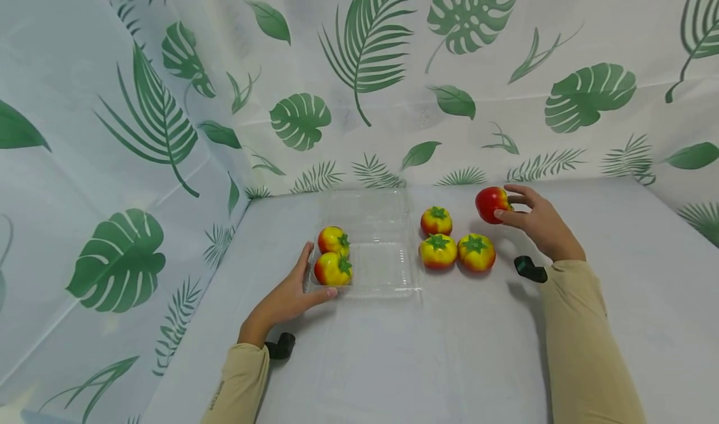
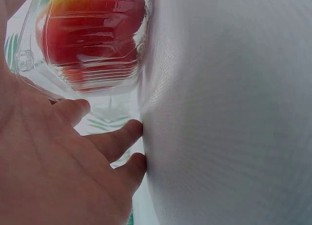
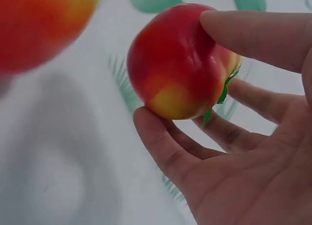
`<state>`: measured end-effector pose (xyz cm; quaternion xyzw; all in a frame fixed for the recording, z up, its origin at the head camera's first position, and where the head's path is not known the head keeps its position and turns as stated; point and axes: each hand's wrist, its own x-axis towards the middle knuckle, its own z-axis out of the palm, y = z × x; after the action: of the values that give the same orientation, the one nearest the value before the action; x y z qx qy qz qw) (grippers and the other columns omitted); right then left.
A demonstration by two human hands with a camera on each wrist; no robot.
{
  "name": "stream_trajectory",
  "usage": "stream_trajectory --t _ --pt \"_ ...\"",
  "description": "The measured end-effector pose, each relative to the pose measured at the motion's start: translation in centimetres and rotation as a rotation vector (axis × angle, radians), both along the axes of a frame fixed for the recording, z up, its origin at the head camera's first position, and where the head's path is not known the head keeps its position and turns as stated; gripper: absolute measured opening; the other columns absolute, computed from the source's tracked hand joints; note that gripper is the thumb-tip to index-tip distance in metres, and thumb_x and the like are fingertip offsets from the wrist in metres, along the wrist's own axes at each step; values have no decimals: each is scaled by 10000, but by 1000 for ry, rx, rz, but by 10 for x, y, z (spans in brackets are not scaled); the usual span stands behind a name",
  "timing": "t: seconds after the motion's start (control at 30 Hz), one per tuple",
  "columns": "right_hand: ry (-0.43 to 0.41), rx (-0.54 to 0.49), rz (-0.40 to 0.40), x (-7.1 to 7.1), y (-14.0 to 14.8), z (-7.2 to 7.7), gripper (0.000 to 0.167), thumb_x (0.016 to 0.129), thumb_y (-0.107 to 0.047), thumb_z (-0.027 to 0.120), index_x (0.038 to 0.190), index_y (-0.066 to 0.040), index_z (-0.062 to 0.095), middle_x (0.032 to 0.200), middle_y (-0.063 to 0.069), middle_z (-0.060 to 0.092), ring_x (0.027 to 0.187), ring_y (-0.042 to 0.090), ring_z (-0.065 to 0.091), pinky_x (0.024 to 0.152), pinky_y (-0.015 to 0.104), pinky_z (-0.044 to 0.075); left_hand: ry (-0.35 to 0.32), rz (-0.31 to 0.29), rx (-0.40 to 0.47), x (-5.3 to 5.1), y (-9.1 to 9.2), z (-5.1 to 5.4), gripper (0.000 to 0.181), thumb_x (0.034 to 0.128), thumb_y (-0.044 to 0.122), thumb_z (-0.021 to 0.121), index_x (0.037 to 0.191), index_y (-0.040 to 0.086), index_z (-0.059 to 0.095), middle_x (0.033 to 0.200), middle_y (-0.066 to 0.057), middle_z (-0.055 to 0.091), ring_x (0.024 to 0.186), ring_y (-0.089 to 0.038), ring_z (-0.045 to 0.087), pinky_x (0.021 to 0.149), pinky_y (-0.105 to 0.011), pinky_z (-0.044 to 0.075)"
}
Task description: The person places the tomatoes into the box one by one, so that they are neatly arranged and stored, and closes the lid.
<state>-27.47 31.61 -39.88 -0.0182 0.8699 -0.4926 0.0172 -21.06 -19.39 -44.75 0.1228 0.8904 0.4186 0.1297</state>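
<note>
My right hand pinches a red and yellow tomato-like fruit between thumb and fingers, above the table; in the right wrist view its green leafy top faces the palm. My left hand rests at the left side and front corner of a clear plastic container, thumb along the front edge, fingers spread. Inside the container's left part lie two yellow-red fruits, one behind the other. The left wrist view shows red fruit through the container wall, with fingertips touching the table.
Three more fruits stand right of the container: one at the back, two in front. The container's raised clear lid is behind it. A leaf-patterned curtain borders the white table at the back and left.
</note>
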Motion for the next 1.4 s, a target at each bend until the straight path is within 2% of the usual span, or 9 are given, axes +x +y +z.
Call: stream_trajectory --t 0.2,0.3,0.47,0.57,0.77,1.0,1.3,1.4 --pt "-8 -52 38 -1 -13 13 854 1062 -339 686 1740 -315 168 1714 257 225 1498 524 266 1140 751 343 -9 7 -1 0 -1 0 1203 958 566 755 1729 186 -87 1795 -10 -63 1637 -296 76 1283 -568 140" --pt "-10 -83 71 -3 -20 15 814 1069 -324 680 1730 -363 207 1705 218 248 1494 479 270 1144 712 369 -13 8 6 0 -2 0 1203 959 560 756 1729 182 -88 1795 -21 -66 1636 -300 85 1284 -561 141" --pt "0 -125 124 -4 -32 18 727 1076 -299 674 1706 -314 311 1676 188 287 1455 461 354 1134 670 395 -11 3 14 0 -3 0 1202 959 560 755 1728 178 -87 1793 -40 -67 1632 -307 106 1285 -550 150" --pt "6 -147 143 -5 -40 22 718 1060 -282 705 1681 -293 346 1660 183 302 1442 480 393 1132 683 398 -11 3 14 -1 -3 0 1210 955 569 758 1728 177 -86 1793 -42 -67 1632 -309 111 1286 -547 152" --pt "29 -162 182 -7 -61 29 750 1028 -267 754 1645 -230 328 1662 180 315 1433 497 425 1145 703 382 -13 10 14 -1 -3 1 1206 956 553 764 1730 179 -82 1795 -36 -59 1633 -307 105 1285 -551 147" --pt "60 -133 249 -8 -93 35 801 983 -225 802 1604 -154 302 1596 200 401 1403 480 494 1115 661 443 -10 4 27 0 -3 1 1189 962 533 765 1732 202 -77 1795 -1 -49 1632 -306 111 1284 -556 152" --pt "75 -127 345 -9 -137 45 784 944 -142 824 1536 -119 310 1558 185 421 1370 463 534 1019 617 542 -14 3 34 1 -1 2 1192 960 537 769 1733 200 -74 1796 -4 -47 1632 -315 112 1283 -560 159" --pt "77 -137 368 -8 -145 47 782 946 -135 823 1535 -112 309 1544 182 432 1347 451 556 939 548 604 -10 6 37 0 0 1 1197 953 538 775 1734 202 -67 1797 -2 -31 1633 -312 112 1280 -570 162"
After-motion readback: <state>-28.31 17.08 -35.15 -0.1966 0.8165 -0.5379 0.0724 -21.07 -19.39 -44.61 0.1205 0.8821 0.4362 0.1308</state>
